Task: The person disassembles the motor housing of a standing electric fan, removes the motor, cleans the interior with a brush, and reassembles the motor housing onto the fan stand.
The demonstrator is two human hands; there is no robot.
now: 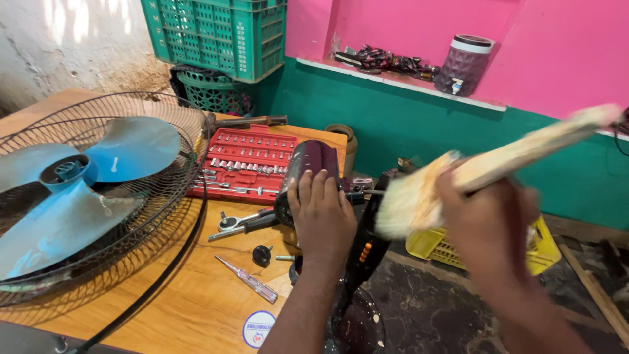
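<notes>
1. Bench (196, 308): wooden top, lower left of view, carries most of the items.
2. Fan (78, 196): wire guard w/ blue blades, lying on the bench at far left; a black cable runs along its near rim.
3. Green crate (216, 33) at the back, sitting on a dark green basket (213, 92) against the wall.
4. Socket set (249, 164): red case, open, rows of chrome sockets, behind the left hand, touching the fan guard's edge.
5. Fan motor (311, 164): dark maroon housing, at the bench's right edge, on a black stand (367, 249) w/ orange buttons.
6. Left hand (321, 216): laid over the motor housing from the near side, fingers (313, 187) pressed together & curled onto it, gripping it.
7. Right hand (488, 229): raised at right, off the bench, fingers wrapped round the handle of a paintbrush (485, 167). Brush is blurred; pale bristles point left, just beside the motor & stand. Can't tell if bristles touch.
8. Yellow basket (544, 252) on the floor, partly behind the right hand.
9. Purple jug (464, 64) on the pink wall shelf, next to a heap of dark parts.
10. Ratchet (246, 223) on the bench left of the motor.
11. Tester screwdriver (249, 280), clear handle, nearer the camera; small black knob (262, 254) just beside it.
</notes>
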